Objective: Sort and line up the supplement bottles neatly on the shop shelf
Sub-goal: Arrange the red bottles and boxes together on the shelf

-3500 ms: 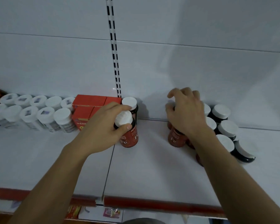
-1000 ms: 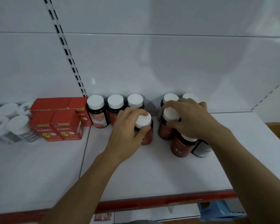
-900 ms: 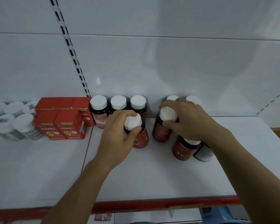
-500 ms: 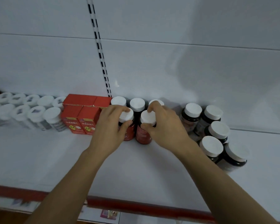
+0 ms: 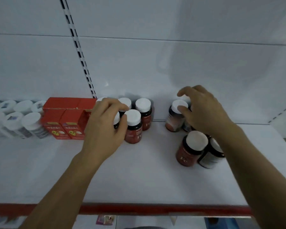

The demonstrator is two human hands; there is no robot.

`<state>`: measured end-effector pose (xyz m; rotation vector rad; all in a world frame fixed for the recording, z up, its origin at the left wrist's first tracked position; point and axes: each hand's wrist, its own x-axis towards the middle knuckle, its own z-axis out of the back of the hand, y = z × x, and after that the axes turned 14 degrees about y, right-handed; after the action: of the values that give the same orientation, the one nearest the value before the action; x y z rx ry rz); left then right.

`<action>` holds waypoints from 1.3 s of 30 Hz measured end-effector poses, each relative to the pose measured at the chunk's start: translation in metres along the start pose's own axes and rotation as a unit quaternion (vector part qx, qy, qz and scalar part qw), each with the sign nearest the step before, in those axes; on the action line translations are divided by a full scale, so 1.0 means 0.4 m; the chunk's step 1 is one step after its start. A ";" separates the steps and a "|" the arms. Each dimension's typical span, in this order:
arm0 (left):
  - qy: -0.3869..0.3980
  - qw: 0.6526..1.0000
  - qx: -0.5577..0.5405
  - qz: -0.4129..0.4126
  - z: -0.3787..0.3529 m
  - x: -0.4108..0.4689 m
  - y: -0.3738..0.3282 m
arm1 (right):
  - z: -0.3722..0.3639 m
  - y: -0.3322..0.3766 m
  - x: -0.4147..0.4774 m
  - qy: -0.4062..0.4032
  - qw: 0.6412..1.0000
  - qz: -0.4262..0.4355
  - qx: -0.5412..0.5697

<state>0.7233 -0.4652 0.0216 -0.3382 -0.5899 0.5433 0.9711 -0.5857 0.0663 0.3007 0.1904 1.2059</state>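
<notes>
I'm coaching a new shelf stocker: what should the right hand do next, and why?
Probably the right hand should grip the white-capped bottle that its thumb touches and slide it left: a gap of shelf separates it from the lined-up bottles by the left hand.

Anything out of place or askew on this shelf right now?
Yes. On the right of the shelf, a red-labelled bottle and a dark bottle stand forward of the others, out of line; the dark one seems to lean on its neighbour. Nothing looks spilled or damaged.
</notes>
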 end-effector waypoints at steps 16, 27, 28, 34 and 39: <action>0.219 0.966 -0.116 -0.068 -0.210 0.062 -0.230 | 0.014 -0.149 -0.069 0.130 0.977 -0.151 0.075; 0.134 0.977 -0.154 0.055 -0.002 -0.033 -0.072 | -0.052 0.027 -0.068 0.049 0.995 0.048 0.072; 0.128 0.979 -0.147 0.063 0.003 -0.040 -0.057 | -0.065 0.044 -0.056 0.049 0.995 0.055 0.071; 0.119 0.980 -0.133 0.084 0.022 -0.068 -0.010 | -0.107 0.091 0.037 0.024 0.999 0.016 -0.033; 0.154 0.980 -0.115 0.057 0.031 -0.057 -0.018 | -0.117 0.099 0.093 0.017 0.996 -0.010 -0.086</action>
<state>0.7026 -0.4823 0.0246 -0.6648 -0.3340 0.5202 0.9348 -0.5321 0.0355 0.1276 0.1176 1.1997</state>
